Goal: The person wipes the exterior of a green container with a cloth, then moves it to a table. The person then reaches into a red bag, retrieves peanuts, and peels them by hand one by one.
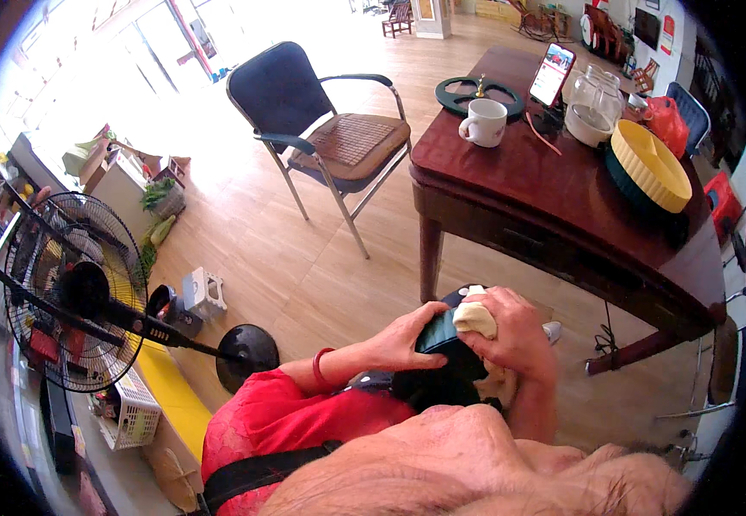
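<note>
Low in front of me, my left hand (406, 337) grips the side of a dark green ribbed tray section (435, 337), its thumb along the near edge. A red bangle circles that wrist. In my right hand (515, 331) is a cream cloth (474, 316), bunched under the fingers and pressed against the green piece. The lower part of that piece blends into dark clothing, so its full shape is hidden.
On the dark red table (519, 193) stand a white mug (487, 120), a green divided frame (449, 93), a propped phone (552, 77), glass jars (595, 96), a yellow divided tray (655, 165) and a red bag (669, 125). Beyond is a chair (351, 142); leftward, a fan (80, 288).
</note>
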Tool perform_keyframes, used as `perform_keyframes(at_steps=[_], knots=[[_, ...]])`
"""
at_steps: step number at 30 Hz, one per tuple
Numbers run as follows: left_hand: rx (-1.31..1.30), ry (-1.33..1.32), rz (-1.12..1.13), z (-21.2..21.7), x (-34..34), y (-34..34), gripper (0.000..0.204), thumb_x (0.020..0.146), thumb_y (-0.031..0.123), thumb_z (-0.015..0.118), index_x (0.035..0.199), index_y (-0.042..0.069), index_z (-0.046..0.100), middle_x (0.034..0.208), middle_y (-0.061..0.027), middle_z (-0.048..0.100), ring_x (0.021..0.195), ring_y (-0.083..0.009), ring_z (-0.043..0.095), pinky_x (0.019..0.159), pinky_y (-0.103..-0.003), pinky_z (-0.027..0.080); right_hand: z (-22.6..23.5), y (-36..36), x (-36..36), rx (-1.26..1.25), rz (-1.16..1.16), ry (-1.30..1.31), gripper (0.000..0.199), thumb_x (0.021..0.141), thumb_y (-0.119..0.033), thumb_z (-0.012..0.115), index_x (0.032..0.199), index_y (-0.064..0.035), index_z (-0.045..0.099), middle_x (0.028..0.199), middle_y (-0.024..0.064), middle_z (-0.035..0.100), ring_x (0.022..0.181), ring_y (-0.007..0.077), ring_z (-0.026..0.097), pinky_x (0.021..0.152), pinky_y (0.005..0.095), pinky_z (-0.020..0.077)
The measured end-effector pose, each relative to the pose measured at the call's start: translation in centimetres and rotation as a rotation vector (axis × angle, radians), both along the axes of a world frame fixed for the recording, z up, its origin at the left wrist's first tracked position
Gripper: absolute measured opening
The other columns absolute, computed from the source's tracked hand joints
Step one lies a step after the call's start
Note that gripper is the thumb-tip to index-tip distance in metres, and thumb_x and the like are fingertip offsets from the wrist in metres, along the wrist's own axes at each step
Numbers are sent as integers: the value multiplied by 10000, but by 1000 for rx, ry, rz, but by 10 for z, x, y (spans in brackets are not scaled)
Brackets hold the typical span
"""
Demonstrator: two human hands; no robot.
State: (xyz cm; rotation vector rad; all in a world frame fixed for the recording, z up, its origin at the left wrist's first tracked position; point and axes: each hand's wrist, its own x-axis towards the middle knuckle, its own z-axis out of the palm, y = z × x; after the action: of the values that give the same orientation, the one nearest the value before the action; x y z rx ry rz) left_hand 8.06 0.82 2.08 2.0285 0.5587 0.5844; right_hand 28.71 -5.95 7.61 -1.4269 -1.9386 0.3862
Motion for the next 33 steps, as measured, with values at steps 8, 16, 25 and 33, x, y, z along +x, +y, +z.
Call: perform_keyframes(at_steps=[8,16,25,33], knots=[[-164,56,-3,-7,5,1,715,626,242,734,1212,-23,420,1011,-196,574,967,-282,562,848,-353,439,-49,-12,22,-101,-238,362,353,698,-221,684,1003,-55,622,987,125,630,897,276,610,785,365,479],[-283,36,57,-13,3,13,690,610,256,709,1172,-29,429,967,-186,566,936,-279,560,835,-348,439,-199,-62,32,-256,-624,1807,514,863,-451,524,1151,-25,536,1069,84,604,938,242,587,850,321,466],[-103,113,-29,-15,10,-13,662,625,200,717,1169,-8,403,961,-159,571,906,-229,563,787,-342,458,-70,-32,40,-154,-469,732,445,768,-370,647,1072,-52,586,1013,87,623,924,226,590,798,349,469],[132,-166,-121,-48,6,-1,628,615,188,720,1147,16,434,972,-111,572,913,-189,555,800,-312,457,-25,0,-40,260,-138,-149,375,637,-314,722,921,-78,656,970,147,624,911,306,587,833,429,432]])
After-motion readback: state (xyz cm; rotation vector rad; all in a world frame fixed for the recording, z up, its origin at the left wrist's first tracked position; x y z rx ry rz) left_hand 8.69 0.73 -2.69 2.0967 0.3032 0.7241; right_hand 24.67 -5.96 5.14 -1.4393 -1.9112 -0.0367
